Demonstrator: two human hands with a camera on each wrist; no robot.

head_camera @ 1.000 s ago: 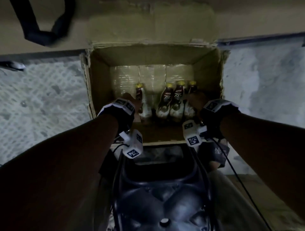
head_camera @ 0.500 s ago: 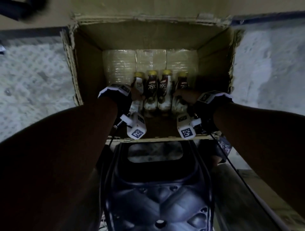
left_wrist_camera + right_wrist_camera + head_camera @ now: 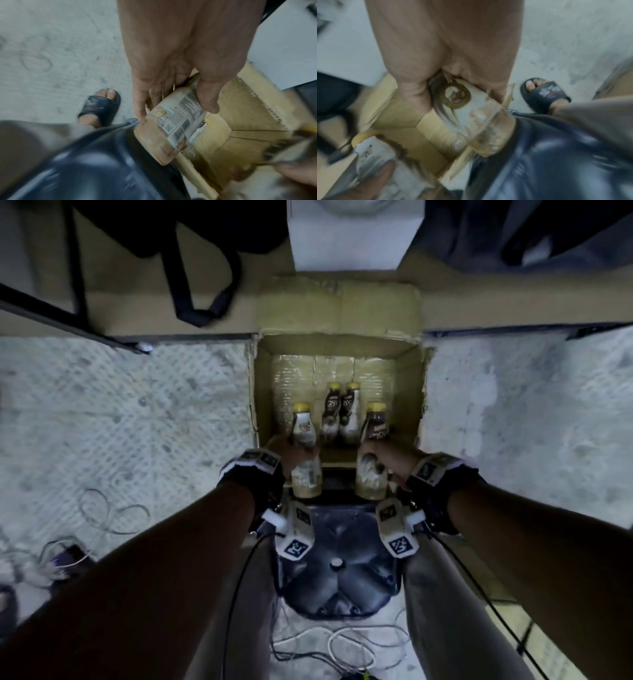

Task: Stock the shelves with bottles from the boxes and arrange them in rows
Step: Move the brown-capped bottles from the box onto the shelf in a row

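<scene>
Head view: open cardboard box [image 3: 263,392] on the floor [image 3: 137,422], two yellow-capped bottles [image 3: 340,414] upright inside before clear-wrapped packs [image 3: 294,381], with left hand [image 3: 291,451] gripping a pale bottle [image 3: 305,453] and right hand [image 3: 387,457] gripping a dark-labelled bottle [image 3: 371,453], both above the box's near edge. Left wrist: fingers [image 3: 140,102] and thumb wrapped round the barcode-labelled bottle over box and dark stool [image 3: 96,169]. Right wrist: blurred, fingers closed on the bottle's upper body
</scene>
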